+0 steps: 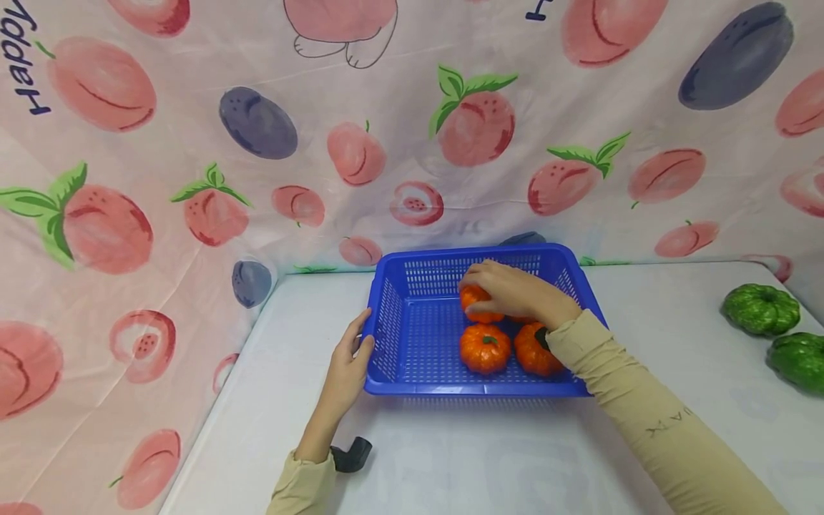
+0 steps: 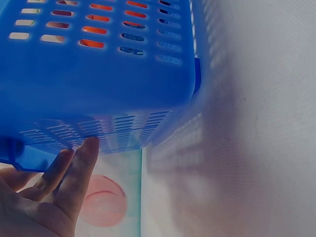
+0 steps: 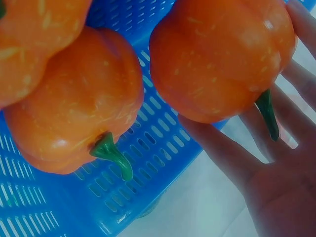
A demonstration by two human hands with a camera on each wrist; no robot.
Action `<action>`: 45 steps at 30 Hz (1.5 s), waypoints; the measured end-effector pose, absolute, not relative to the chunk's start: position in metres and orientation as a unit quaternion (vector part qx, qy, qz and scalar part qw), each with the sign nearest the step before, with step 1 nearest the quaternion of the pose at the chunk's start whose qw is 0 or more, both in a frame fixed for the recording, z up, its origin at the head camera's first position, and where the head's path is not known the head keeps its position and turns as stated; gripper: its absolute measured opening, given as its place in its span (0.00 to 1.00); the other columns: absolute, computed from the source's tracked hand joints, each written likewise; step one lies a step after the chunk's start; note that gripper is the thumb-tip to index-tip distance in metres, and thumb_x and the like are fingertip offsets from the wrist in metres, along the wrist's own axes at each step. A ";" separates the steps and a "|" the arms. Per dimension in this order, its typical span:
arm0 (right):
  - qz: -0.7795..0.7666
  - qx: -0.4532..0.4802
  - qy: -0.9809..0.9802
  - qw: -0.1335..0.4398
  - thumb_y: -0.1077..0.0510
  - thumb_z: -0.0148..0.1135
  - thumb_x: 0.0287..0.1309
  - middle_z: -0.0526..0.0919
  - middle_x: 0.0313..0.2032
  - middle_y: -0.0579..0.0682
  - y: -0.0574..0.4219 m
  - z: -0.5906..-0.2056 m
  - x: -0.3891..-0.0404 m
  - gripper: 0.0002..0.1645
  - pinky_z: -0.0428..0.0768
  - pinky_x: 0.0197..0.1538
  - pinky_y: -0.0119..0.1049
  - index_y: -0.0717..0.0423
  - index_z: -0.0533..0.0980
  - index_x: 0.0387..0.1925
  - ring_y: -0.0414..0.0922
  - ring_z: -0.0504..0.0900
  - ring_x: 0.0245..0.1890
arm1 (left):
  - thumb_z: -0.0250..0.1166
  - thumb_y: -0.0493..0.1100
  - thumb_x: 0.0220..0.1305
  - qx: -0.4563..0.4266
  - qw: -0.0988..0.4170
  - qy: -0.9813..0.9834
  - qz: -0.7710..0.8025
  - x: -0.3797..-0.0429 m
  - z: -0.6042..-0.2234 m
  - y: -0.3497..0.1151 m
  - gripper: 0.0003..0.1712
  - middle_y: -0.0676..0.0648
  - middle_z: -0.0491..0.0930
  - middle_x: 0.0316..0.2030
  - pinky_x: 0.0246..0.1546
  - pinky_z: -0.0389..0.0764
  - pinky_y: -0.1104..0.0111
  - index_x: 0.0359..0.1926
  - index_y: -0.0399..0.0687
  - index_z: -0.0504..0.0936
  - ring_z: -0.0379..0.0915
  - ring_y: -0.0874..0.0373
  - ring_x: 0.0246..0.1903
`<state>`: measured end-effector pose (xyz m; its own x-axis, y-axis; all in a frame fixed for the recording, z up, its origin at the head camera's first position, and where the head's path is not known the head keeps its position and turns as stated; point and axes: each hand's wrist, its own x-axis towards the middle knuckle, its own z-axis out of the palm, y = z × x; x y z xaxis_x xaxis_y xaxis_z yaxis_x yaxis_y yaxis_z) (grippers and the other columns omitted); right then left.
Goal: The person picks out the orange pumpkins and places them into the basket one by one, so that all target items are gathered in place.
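Observation:
My right hand (image 1: 511, 290) reaches into a blue plastic basket (image 1: 473, 390) and grips a small orange pumpkin (image 1: 473, 299). In the right wrist view the fingers and thumb spread around this held pumpkin (image 3: 222, 59), its green stem facing the palm. Other orange pumpkins sit close by in the basket's right half, one at the front middle (image 1: 485, 348) and another at the front right (image 1: 534, 350), partly behind the sleeve. At the basket's left side, my left hand (image 1: 347, 368) touches the outer wall (image 2: 98, 84) with fairly straight fingers.
Two green pumpkin-like vegetables, one (image 1: 762, 309) behind the other (image 1: 798, 361), lie at the table's right edge. A black object (image 1: 352, 455) shows beside the left wrist. Fruit-printed cloth (image 1: 412, 143) hangs behind the white tabletop (image 1: 463, 458).

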<state>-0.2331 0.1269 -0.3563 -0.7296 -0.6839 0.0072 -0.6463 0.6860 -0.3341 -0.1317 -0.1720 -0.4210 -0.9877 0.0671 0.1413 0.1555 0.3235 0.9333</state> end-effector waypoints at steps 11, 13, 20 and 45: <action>-0.150 -0.366 0.916 0.064 0.49 0.67 0.62 0.80 0.53 0.56 0.124 -0.362 -0.239 0.26 0.76 0.61 0.51 0.60 0.78 0.56 0.53 0.75 0.54 | 0.47 0.39 0.78 -0.070 0.037 -0.813 -0.577 -0.132 -0.422 -0.172 0.28 0.35 0.65 0.69 0.57 0.77 0.48 0.75 0.44 0.59 0.71 0.39 0.61; -0.147 -0.368 0.916 0.064 0.49 0.67 0.62 0.80 0.52 0.56 0.124 -0.363 -0.241 0.26 0.77 0.61 0.51 0.60 0.78 0.56 0.53 0.76 0.53 | 0.48 0.39 0.78 -0.070 0.036 -0.812 -0.578 -0.132 -0.422 -0.172 0.28 0.35 0.66 0.69 0.56 0.78 0.48 0.75 0.44 0.59 0.71 0.39 0.61; -0.141 -0.369 0.916 0.066 0.49 0.68 0.62 0.81 0.49 0.55 0.122 -0.366 -0.244 0.25 0.78 0.59 0.49 0.60 0.79 0.54 0.52 0.76 0.50 | 0.47 0.39 0.78 -0.071 0.037 -0.811 -0.580 -0.132 -0.423 -0.173 0.28 0.35 0.66 0.68 0.56 0.78 0.48 0.75 0.44 0.59 0.71 0.39 0.60; -0.118 -0.365 0.918 0.103 0.50 0.68 0.62 0.81 0.50 0.58 0.111 -0.376 -0.256 0.25 0.74 0.63 0.51 0.62 0.79 0.55 0.55 0.76 0.53 | 0.47 0.39 0.78 -0.069 0.036 -0.812 -0.578 -0.133 -0.422 -0.172 0.28 0.35 0.66 0.68 0.57 0.77 0.47 0.75 0.43 0.59 0.71 0.39 0.61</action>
